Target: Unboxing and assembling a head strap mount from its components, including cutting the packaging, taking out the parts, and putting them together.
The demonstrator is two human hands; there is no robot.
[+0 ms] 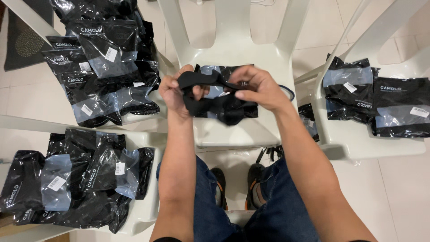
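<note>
My left hand and my right hand both grip a black fabric strap item, held up over the seat of a white plastic chair in front of me. The fabric is bunched between my fingers, with the right thumb and forefinger pinching its upper edge. Under it on the seat lies a black and clear plastic package, partly hidden by my hands.
White chairs stand around me with piles of black plastic packages: far left, near left and right. Another package sits between the middle and right chairs. My knees in jeans and my shoes are below.
</note>
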